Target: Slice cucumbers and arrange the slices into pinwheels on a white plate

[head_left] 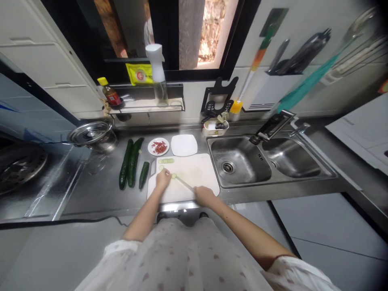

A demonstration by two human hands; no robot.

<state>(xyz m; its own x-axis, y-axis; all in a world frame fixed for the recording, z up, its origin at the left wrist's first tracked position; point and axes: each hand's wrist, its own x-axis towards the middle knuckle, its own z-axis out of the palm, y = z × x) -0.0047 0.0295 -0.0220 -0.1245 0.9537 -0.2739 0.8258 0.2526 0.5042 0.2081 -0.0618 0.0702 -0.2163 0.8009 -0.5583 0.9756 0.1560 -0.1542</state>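
My right hand (204,196) is wrapped round the handle of a knife (185,184), its blade lying low over the white cutting board (200,167). A pale green cucumber slice (173,176) is at the blade's tip. My left hand (163,179) is over the board's left part with its fingers pinched together; what they hold, if anything, is too small to make out. Just beyond those fingers lies another cucumber slice (161,167). A row of overlapping cucumber slices (166,161) rests near the board's far edge.
Left of the board lie a cut cucumber (144,175) and two whole cucumbers (132,163). Behind it stand a plate of chopped red pieces (158,146) and a white square plate (184,145). A lidded steel pot (93,135) is at left, a double sink (239,161) at right.
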